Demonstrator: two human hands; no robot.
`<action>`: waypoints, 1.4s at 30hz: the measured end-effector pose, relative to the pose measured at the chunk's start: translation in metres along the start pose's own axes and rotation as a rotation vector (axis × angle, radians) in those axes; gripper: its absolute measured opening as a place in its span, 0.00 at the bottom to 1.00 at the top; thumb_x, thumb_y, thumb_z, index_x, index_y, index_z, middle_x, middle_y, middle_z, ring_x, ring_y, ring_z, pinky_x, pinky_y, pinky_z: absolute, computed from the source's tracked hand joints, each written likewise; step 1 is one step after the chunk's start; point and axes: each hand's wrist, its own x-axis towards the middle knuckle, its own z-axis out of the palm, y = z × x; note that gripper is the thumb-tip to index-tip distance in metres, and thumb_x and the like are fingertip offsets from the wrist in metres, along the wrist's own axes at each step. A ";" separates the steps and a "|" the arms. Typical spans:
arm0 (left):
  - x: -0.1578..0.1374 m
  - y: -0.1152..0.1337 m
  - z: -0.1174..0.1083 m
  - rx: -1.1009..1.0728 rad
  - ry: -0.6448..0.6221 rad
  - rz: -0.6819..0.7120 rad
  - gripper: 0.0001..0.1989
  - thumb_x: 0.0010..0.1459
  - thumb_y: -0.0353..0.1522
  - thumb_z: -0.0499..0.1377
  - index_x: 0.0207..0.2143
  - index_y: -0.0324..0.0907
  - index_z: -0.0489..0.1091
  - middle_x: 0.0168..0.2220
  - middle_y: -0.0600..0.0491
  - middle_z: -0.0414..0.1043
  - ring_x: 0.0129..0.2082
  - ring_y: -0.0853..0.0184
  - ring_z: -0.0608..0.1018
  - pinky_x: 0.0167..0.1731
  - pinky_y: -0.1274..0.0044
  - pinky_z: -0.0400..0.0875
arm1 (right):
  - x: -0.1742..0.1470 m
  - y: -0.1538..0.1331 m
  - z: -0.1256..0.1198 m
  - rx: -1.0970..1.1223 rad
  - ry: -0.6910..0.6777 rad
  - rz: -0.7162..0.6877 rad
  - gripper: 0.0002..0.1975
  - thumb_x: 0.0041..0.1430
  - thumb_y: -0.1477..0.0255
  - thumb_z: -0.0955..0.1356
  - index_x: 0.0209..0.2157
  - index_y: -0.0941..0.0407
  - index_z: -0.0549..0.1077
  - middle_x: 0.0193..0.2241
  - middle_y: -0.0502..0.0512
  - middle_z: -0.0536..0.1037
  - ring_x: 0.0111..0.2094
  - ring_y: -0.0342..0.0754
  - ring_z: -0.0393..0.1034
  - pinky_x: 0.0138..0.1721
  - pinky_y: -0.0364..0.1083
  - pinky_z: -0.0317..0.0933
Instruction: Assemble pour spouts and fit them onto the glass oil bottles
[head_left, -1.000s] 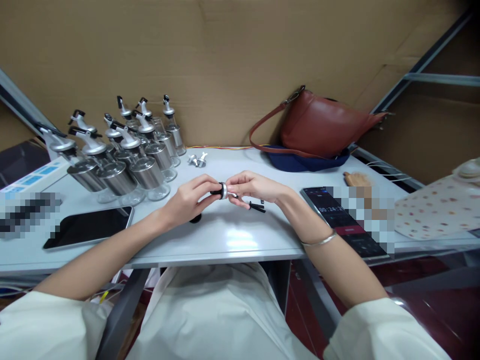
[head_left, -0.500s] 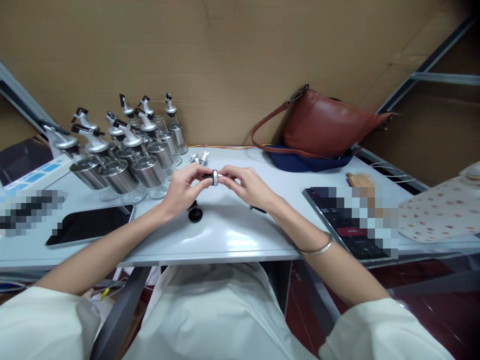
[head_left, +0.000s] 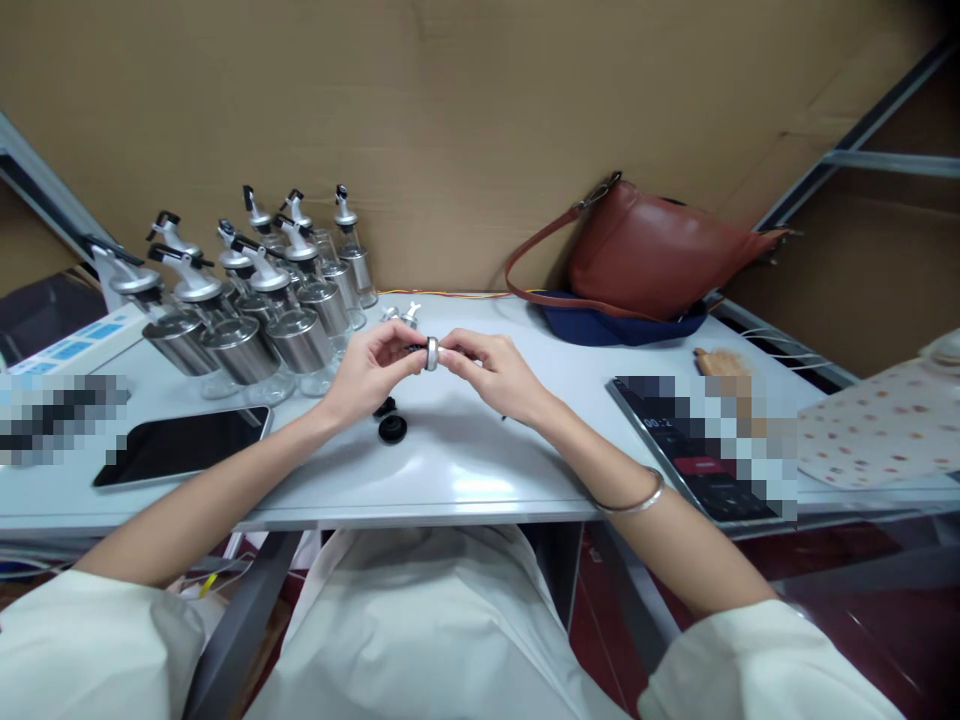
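Together, fingers of left hand and right hand pinched tight on silver cap.

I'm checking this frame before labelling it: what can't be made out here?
- Head view: the silver ring part is too small, its ends covered by both hands' fingers.
- Tablet: screen pixelated.
- Item at the left edge: pixelated.
- Small black piece: too small to identify.

I see brushed metal on the bottles, glass at their bases. The ring gleams like polished metal. The table looks smooth, semi-gloss. The handbag is smooth leather; the backdrop matt cardboard.
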 end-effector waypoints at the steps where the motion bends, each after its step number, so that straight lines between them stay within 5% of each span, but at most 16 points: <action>1: -0.001 0.000 0.000 0.061 -0.007 0.057 0.13 0.47 0.39 0.67 0.29 0.38 0.71 0.28 0.53 0.71 0.28 0.71 0.72 0.31 0.77 0.67 | 0.001 0.000 0.000 0.130 -0.036 0.068 0.14 0.60 0.62 0.64 0.28 0.58 0.68 0.18 0.45 0.60 0.21 0.40 0.51 0.24 0.42 0.46; 5: -0.004 -0.004 -0.001 0.376 -0.068 0.315 0.07 0.55 0.35 0.61 0.30 0.40 0.70 0.28 0.52 0.70 0.29 0.70 0.71 0.33 0.76 0.66 | 0.004 0.005 -0.007 0.608 -0.242 0.326 0.15 0.55 0.61 0.67 0.25 0.60 0.67 0.15 0.41 0.54 0.17 0.36 0.43 0.20 0.40 0.38; 9: -0.006 -0.005 -0.001 0.558 -0.131 0.487 0.04 0.58 0.31 0.57 0.32 0.40 0.69 0.29 0.51 0.70 0.29 0.70 0.71 0.32 0.76 0.66 | 0.002 0.009 -0.015 0.794 -0.420 0.518 0.14 0.55 0.64 0.69 0.26 0.61 0.67 0.14 0.38 0.51 0.15 0.33 0.38 0.19 0.39 0.38; 15: -0.004 -0.002 -0.003 0.578 -0.065 0.441 0.04 0.57 0.32 0.58 0.32 0.40 0.70 0.28 0.52 0.70 0.28 0.70 0.71 0.30 0.77 0.65 | 0.004 0.010 -0.003 0.789 -0.273 0.369 0.17 0.53 0.60 0.70 0.25 0.59 0.66 0.15 0.39 0.49 0.17 0.35 0.39 0.19 0.39 0.38; 18: -0.003 0.000 -0.002 0.488 0.006 0.368 0.04 0.54 0.33 0.61 0.30 0.41 0.72 0.28 0.52 0.70 0.28 0.70 0.71 0.31 0.76 0.66 | 0.004 0.008 0.003 0.619 -0.161 0.199 0.19 0.56 0.56 0.67 0.25 0.57 0.65 0.17 0.41 0.51 0.18 0.37 0.42 0.20 0.40 0.39; 23: -0.002 0.002 0.000 0.144 0.079 0.064 0.09 0.48 0.35 0.66 0.29 0.40 0.72 0.25 0.54 0.70 0.25 0.71 0.70 0.27 0.78 0.65 | -0.001 0.003 0.000 -0.069 0.022 -0.134 0.12 0.65 0.64 0.60 0.31 0.56 0.67 0.24 0.49 0.67 0.24 0.41 0.56 0.29 0.43 0.51; 26: 0.003 0.001 0.000 -0.084 0.045 -0.153 0.12 0.43 0.36 0.68 0.27 0.38 0.73 0.20 0.56 0.68 0.20 0.74 0.67 0.23 0.79 0.62 | -0.001 0.001 -0.003 -0.399 0.009 -0.326 0.12 0.67 0.69 0.58 0.32 0.56 0.67 0.29 0.54 0.73 0.29 0.44 0.63 0.36 0.45 0.52; 30: 0.007 0.000 -0.001 -0.265 0.012 -0.298 0.14 0.38 0.35 0.70 0.26 0.37 0.72 0.23 0.55 0.70 0.22 0.74 0.69 0.24 0.79 0.64 | 0.001 0.002 -0.003 -0.592 0.006 -0.377 0.13 0.68 0.69 0.57 0.33 0.57 0.68 0.28 0.56 0.73 0.30 0.46 0.64 0.36 0.46 0.50; 37: 0.002 0.004 -0.001 -0.087 0.006 -0.035 0.15 0.43 0.37 0.70 0.28 0.39 0.70 0.26 0.56 0.68 0.25 0.73 0.72 0.28 0.78 0.68 | 0.000 -0.002 0.002 -0.137 0.056 -0.106 0.13 0.65 0.63 0.60 0.31 0.56 0.68 0.22 0.48 0.66 0.23 0.41 0.57 0.28 0.42 0.50; 42: -0.003 0.002 -0.001 0.270 -0.038 0.276 0.09 0.53 0.36 0.63 0.29 0.40 0.70 0.28 0.52 0.68 0.28 0.70 0.71 0.31 0.75 0.66 | 0.003 0.003 0.000 0.438 -0.151 0.194 0.18 0.60 0.57 0.63 0.26 0.57 0.65 0.15 0.42 0.54 0.17 0.37 0.44 0.19 0.40 0.40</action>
